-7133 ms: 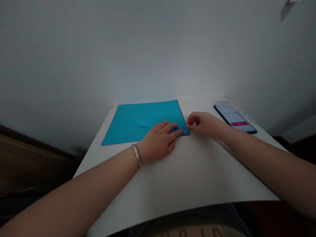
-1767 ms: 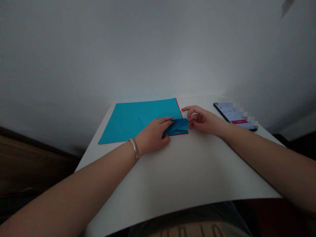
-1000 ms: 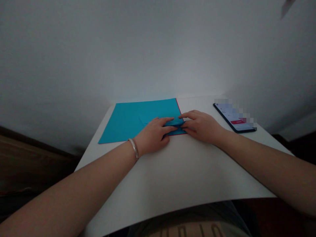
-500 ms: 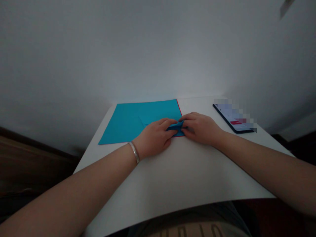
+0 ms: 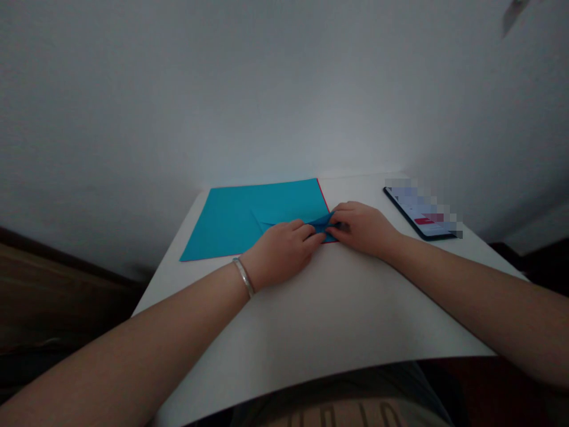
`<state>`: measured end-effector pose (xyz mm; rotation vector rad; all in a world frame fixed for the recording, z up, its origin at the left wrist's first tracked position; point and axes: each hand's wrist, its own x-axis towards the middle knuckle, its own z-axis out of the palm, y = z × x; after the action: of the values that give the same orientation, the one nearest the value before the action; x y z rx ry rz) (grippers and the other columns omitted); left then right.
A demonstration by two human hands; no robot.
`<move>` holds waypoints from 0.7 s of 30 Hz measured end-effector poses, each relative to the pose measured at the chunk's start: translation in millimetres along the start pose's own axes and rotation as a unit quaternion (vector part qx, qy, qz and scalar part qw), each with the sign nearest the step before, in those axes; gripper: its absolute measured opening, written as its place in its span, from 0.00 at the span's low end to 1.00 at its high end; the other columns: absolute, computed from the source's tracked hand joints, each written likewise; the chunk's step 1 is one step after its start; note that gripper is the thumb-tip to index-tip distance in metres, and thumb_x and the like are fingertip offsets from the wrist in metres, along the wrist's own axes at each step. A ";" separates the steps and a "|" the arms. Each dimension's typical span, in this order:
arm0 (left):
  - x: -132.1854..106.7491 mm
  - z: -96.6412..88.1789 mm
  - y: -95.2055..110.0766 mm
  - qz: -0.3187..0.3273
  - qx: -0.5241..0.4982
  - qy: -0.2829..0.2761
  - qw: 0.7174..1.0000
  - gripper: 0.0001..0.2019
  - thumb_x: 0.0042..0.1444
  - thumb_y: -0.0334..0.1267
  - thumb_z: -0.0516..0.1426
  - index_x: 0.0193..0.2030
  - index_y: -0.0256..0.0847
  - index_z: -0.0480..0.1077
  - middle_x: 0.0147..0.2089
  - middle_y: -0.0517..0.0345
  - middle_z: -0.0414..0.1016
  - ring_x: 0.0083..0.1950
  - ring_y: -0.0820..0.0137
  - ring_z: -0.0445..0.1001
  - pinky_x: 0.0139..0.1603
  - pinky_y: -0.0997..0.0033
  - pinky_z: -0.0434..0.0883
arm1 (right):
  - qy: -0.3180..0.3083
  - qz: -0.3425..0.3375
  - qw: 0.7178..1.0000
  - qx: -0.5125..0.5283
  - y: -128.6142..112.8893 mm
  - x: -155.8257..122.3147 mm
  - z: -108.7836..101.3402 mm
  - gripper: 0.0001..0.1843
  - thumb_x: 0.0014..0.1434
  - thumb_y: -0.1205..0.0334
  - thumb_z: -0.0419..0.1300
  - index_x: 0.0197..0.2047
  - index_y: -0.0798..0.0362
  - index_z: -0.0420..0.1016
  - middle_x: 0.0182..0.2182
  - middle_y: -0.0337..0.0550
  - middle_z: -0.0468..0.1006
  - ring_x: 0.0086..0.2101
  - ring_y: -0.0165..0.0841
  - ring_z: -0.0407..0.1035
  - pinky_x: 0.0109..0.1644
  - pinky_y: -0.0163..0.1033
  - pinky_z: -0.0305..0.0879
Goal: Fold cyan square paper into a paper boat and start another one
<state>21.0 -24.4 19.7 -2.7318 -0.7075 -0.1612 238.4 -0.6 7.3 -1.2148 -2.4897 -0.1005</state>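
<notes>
Right hand [image 5: 362, 228] first, from the head view: its fingertips pinch the raised right end of a folded blue paper [image 5: 322, 225]. Left hand [image 5: 284, 252], a silvery bracelet [image 5: 243, 277] at its wrist, lies with bent fingers on that same paper; whether it grips, I can't tell. The paper sits on the near right part of a turquoise sheet [image 5: 231, 219] edged in red, flat on the white desk [image 5: 347, 308]. Beyond the right hand, a phone [image 5: 415, 214] lies screen up.

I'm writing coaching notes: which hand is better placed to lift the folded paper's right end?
Probably the right hand: it is at that end of the folded paper, while the left hand lies farther left, covering part of it.
</notes>
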 end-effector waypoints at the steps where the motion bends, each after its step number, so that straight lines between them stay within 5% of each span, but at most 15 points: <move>1: 0.0 0.8 -0.4 -0.006 -0.009 0.000 1.000 0.14 0.62 0.35 0.51 0.53 0.37 0.68 0.45 0.49 0.73 0.45 0.61 0.70 0.43 0.63 0.69 | 0.002 0.005 1.000 0.003 0.4 0.1 0.5 0.07 0.58 0.59 0.58 0.31 0.51 0.74 0.33 0.43 0.76 0.36 0.36 0.68 0.39 0.39 0.62; 13: -2.0 12.0 -4.0 0.002 -0.056 0.037 0.998 0.17 0.65 0.38 0.48 0.57 0.37 0.68 0.54 0.48 0.72 0.51 0.63 0.70 0.54 0.59 0.68 | 0.013 0.034 0.999 0.003 -4.7 -0.8 1.8 0.05 0.57 0.61 0.58 0.31 0.51 0.72 0.34 0.43 0.76 0.35 0.35 0.68 0.37 0.39 0.60; 21: -0.4 10.6 -3.6 -0.019 -0.067 0.014 0.997 0.18 0.64 0.38 0.48 0.58 0.36 0.67 0.54 0.49 0.72 0.52 0.61 0.69 0.54 0.59 0.68 | 0.018 0.053 0.997 0.043 -3.1 1.8 5.2 0.04 0.55 0.62 0.60 0.30 0.52 0.72 0.34 0.42 0.75 0.34 0.34 0.68 0.38 0.39 0.61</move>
<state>19.2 -18.1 10.6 -2.8380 -0.7666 -0.2635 233.4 -0.1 3.5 -1.2950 -2.3685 0.0136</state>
